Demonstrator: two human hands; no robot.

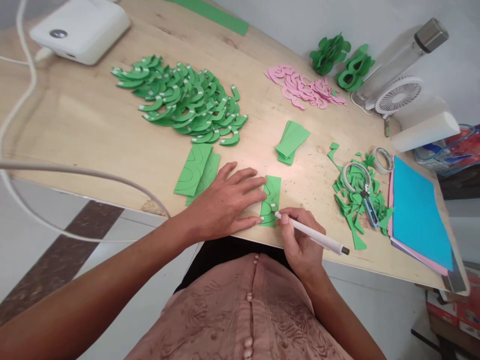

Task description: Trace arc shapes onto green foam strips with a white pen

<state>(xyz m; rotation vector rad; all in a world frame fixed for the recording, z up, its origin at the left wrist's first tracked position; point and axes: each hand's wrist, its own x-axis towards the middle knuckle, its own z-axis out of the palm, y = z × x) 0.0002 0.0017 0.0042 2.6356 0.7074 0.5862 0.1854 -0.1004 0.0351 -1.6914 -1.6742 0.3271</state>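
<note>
A small green paper strip (274, 187) lies near the table's front edge, with curved outlines drawn on it and small pale bits near its lower part. My left hand (228, 200) rests flat with fingers spread, its fingertips on the strip's left side. In my right hand (303, 235) is a white pen (315, 234), its tip at the strip and its dark end pointing right. Left of my left hand are green strips (193, 170) with similar outlines. Beyond the strip sits a small stack of green paper pieces (292, 141) with no visible drawing.
A heap of green curved cutouts (187, 100) and pink cutouts (300, 87) lie farther back. To the right are green scraps (354, 232), a cutter (369, 205), tape (383, 160) and blue sheets (420, 215). A fan (399, 96), bottle (393, 62), white device (80, 30) and cable (93, 172) are around.
</note>
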